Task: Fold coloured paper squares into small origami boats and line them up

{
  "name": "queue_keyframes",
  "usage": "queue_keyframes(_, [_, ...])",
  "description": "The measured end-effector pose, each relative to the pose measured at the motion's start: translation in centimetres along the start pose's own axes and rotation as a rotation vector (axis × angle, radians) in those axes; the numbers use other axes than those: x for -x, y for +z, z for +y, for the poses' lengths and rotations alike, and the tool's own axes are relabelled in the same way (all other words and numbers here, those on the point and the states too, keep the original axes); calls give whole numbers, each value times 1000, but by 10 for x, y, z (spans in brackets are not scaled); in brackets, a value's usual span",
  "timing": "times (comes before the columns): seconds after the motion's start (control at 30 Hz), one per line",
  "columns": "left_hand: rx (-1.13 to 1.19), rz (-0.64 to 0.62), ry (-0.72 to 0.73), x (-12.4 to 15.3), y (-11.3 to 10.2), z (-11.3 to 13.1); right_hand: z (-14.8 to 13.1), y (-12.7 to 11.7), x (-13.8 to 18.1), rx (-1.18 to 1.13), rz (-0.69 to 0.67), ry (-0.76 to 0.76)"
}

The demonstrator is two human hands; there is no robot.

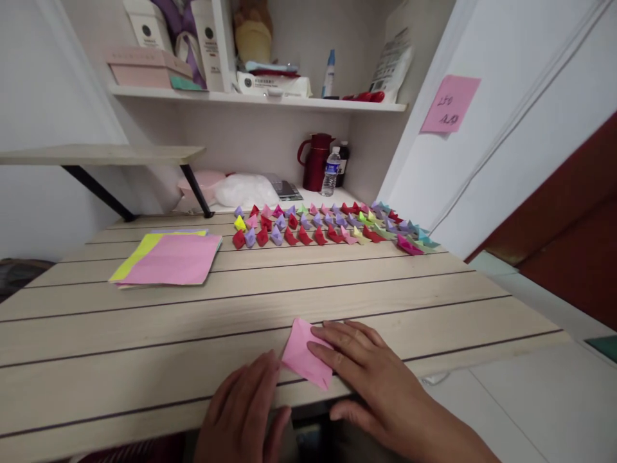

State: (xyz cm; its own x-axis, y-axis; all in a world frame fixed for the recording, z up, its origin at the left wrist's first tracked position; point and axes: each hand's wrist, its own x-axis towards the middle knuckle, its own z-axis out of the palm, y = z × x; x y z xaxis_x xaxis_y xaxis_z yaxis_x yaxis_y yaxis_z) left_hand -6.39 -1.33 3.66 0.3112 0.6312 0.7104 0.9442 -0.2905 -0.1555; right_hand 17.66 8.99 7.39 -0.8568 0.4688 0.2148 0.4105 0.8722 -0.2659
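1. Standing in rows on the far part of the pale slatted wooden table are many small, colourful folded-paper boats; behind them, a dark red jug.
2. A stack of pink and yellow paper sheets lies to the left.
3. Near the front edge lies a small pink folded paper, quite flat, one corner pointing towards the person.
4. The right hand, spread and grasping nothing, covers its right side; the left hand is loose, just beside it.

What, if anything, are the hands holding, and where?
Nothing is gripped. The right hand rests its fingers on the right side of the pink paper; the left hand is beside it.
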Motion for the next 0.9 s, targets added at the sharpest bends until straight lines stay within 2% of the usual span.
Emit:
queue_keyframes(0.17, [-68, -108, 32, 13, 2, 0, 1, 2, 1, -19, 32, 28])
queue_keyframes(0.4, [-132, -142, 43, 13, 6, 5, 1, 2, 1, 4, 8, 16])
queue_keyframes(0.57, [-80, -190, -105, 14, 9, 22, -2, 1, -1, 7, -4, 48])
queue_keyframes(0.9, [-37, -370, -148, -13, 4, 46, -7, 2, -5, 95, -61, 46])
